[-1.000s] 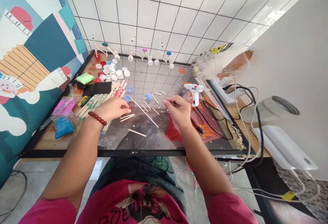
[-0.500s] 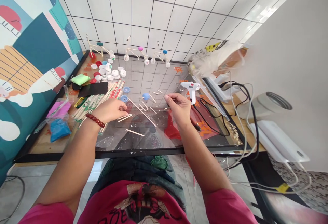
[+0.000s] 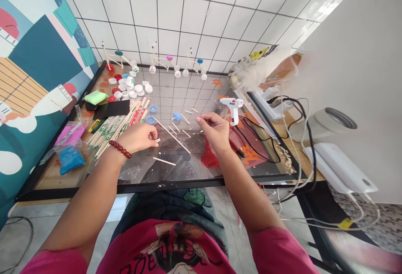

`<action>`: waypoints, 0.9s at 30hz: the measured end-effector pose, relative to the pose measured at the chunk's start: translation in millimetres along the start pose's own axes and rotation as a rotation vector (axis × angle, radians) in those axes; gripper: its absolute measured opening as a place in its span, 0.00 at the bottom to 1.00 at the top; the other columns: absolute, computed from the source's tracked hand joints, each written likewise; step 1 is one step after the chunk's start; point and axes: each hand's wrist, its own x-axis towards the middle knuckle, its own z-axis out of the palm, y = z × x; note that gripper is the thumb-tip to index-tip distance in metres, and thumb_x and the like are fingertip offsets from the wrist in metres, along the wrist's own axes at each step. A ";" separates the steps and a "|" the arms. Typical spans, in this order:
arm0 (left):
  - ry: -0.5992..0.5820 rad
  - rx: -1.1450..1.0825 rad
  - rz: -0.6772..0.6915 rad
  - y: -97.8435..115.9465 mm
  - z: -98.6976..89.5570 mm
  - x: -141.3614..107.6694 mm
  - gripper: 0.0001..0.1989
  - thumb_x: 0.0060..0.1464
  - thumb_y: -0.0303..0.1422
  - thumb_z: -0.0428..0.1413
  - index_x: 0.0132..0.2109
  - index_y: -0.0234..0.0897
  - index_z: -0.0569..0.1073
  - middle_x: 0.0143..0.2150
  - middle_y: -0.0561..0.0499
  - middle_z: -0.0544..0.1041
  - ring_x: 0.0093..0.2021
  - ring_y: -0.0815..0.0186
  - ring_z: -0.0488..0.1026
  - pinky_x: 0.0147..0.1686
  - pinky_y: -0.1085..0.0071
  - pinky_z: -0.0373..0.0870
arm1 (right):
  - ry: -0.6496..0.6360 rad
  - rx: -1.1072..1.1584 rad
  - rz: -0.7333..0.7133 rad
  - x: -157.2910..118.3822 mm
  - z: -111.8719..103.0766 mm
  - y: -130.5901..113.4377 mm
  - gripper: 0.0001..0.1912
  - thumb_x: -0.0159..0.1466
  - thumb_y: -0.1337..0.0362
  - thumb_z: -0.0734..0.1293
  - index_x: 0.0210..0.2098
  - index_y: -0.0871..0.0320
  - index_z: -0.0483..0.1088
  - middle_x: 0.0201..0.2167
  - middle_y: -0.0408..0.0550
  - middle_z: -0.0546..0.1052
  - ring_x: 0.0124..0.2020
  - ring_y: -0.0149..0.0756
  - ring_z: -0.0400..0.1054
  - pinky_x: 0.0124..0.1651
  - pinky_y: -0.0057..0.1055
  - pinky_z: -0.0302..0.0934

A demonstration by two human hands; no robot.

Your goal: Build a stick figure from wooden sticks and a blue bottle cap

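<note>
My left hand (image 3: 138, 137), wearing a red bead bracelet (image 3: 120, 149), hovers over the glass tabletop (image 3: 176, 98) with its fingers curled. A small stick end (image 3: 157, 140) shows at its fingertips, and the rest is hidden. My right hand (image 3: 214, 131) is pinched closed, with nothing visible in it, near a white hot glue gun (image 3: 233, 110). Between the hands lie a long wooden stick (image 3: 172, 136) and a blue-capped piece (image 3: 177, 116). A short wooden stick (image 3: 164, 161) lies nearer me.
Bundled wooden sticks (image 3: 116, 131) and a pile of bottle caps (image 3: 128, 88) lie left. Stick-and-cap models (image 3: 163, 62) stand along the far edge. A red plastic sheet (image 3: 210, 154) and black cables (image 3: 260, 140) lie right. The table's near edge (image 3: 157, 187) runs across.
The view has drifted, shifting the table left and up. My left hand now covers the short sticks it was beside, and my right hand has moved slightly left.
</note>
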 end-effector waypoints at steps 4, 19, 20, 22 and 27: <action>0.150 -0.125 0.045 6.9 -1.6 3.2 0.13 0.47 0.46 0.61 0.33 0.41 0.79 0.31 0.51 0.81 0.32 0.60 0.76 0.33 0.67 0.66 | 0.007 -0.043 -0.030 1.1 3.0 1.2 0.08 0.59 0.58 0.72 0.31 0.56 0.79 0.27 0.43 0.78 0.26 0.30 0.61 0.32 0.30 0.57; 0.304 0.244 0.136 59.7 13.8 84.1 0.17 0.51 0.45 0.58 0.38 0.36 0.80 0.41 0.37 0.80 0.43 0.49 0.76 0.40 0.62 0.68 | -0.004 -0.175 -0.251 9.1 -0.4 -1.0 0.04 0.61 0.64 0.69 0.33 0.55 0.78 0.30 0.46 0.80 0.33 0.37 0.71 0.43 0.35 0.66; 0.315 0.221 0.145 59.4 14.2 83.7 0.15 0.51 0.43 0.58 0.37 0.36 0.80 0.39 0.39 0.80 0.42 0.51 0.76 0.40 0.63 0.68 | -0.007 -0.177 -0.239 9.4 -0.1 -0.2 0.04 0.61 0.64 0.69 0.33 0.55 0.78 0.31 0.47 0.80 0.34 0.37 0.71 0.44 0.35 0.66; 0.360 0.094 0.136 59.8 14.4 78.9 0.13 0.51 0.40 0.58 0.37 0.36 0.80 0.36 0.42 0.81 0.38 0.55 0.76 0.39 0.64 0.69 | -0.017 -0.183 -0.201 9.4 0.5 0.1 0.04 0.61 0.64 0.69 0.35 0.54 0.78 0.32 0.47 0.79 0.36 0.38 0.71 0.45 0.35 0.66; 0.487 -0.357 0.139 59.0 20.8 54.4 0.20 0.46 0.40 0.63 0.46 0.36 0.78 0.39 0.46 0.82 0.37 0.61 0.77 0.41 0.66 0.72 | -0.088 -0.104 -0.101 7.8 1.2 -3.8 0.16 0.59 0.58 0.72 0.45 0.55 0.76 0.42 0.49 0.79 0.39 0.37 0.70 0.44 0.35 0.66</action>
